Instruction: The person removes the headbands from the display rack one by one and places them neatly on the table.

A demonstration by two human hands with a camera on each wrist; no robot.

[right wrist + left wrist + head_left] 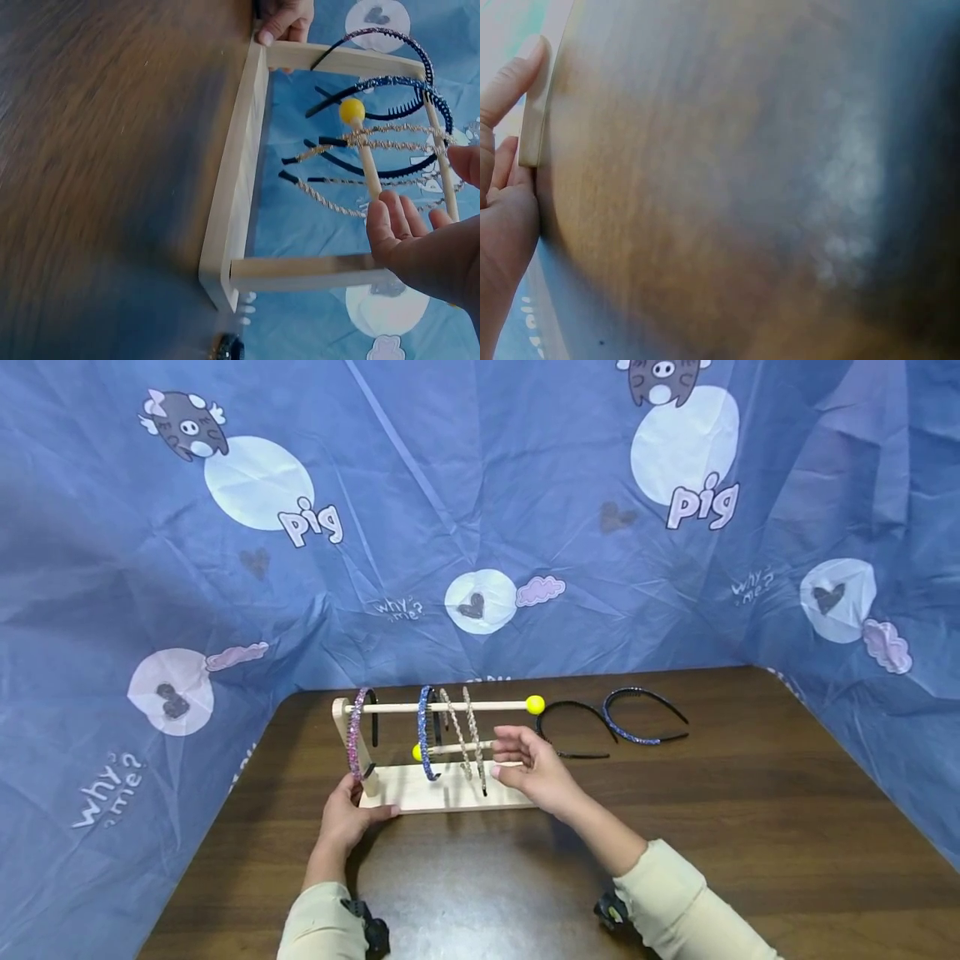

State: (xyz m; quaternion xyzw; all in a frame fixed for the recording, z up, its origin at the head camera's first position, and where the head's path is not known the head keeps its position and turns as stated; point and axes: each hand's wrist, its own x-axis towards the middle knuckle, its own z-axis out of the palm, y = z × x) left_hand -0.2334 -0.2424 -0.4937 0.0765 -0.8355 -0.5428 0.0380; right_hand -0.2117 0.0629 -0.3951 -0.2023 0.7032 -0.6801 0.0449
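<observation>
A wooden headband stand (416,792) has two rods, each tipped with a yellow ball. My left hand (348,818) grips the left end of its base, thumb at the front edge. On the upper rod hang a pink glittery headband (354,739), a blue glittery headband (423,735) and two beige braided headbands (473,731). My right hand (542,774) is at the stand's right side, near the braided headbands. In the right wrist view its fingers (397,217) are loosely extended beside the lower rod (370,169), thumb apart, nothing held.
Behind the stand to the right, a black headband (573,703) and another blue headband (626,737) lie on the brown wooden table (750,810). A blue printed cloth (480,510) hangs around the table's back and sides.
</observation>
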